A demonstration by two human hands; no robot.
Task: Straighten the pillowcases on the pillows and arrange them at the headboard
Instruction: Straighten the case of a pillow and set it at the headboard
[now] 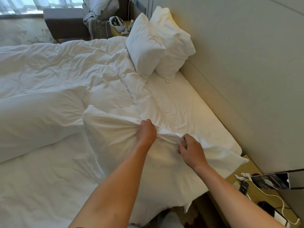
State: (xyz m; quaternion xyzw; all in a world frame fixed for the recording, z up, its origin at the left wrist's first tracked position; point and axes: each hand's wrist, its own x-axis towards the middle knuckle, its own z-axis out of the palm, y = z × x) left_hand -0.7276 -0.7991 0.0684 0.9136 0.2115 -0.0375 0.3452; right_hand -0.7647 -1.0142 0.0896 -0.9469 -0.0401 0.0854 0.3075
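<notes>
- Bed (189, 102): filled most of the view; a bare strip of white sheet ran along its headboard side, from 1 o'clock down to 4 o'clock.
- Headboard (243, 83): pale padded panel, rising along the right edge of the bed, from 12 to 4 o'clock.
- Duvet (69, 71): white and heavily creased, spread over the left half of the bed, from 9 to 11 o'clock.
- Near pillow (118, 142): lay flat at the centre of the view, on the bed edge closest to the camera; its pillowcase was bunched into tight folds along the side turned toward the headboard.
- Two far pillows (144, 46): stood upright at 12 o'clock, one leaning on the other, the rear one touching the headboard.
- Bedside table (256, 198): yellowish top at 4 to 5 o'clock, carrying a white cable (278, 199) and a dark remote (244, 186).
- Left hand (146, 132): just above centre, fingers curled into a fist around gathered pillowcase cloth.
- Right hand (189, 149): just beside the left, toward 3 o'clock; fingers bent and pinched on the same bunched edge of cloth.
- Headset (116, 22): white, small, on a far table at 11 o'clock, well apart from both hands.
</notes>
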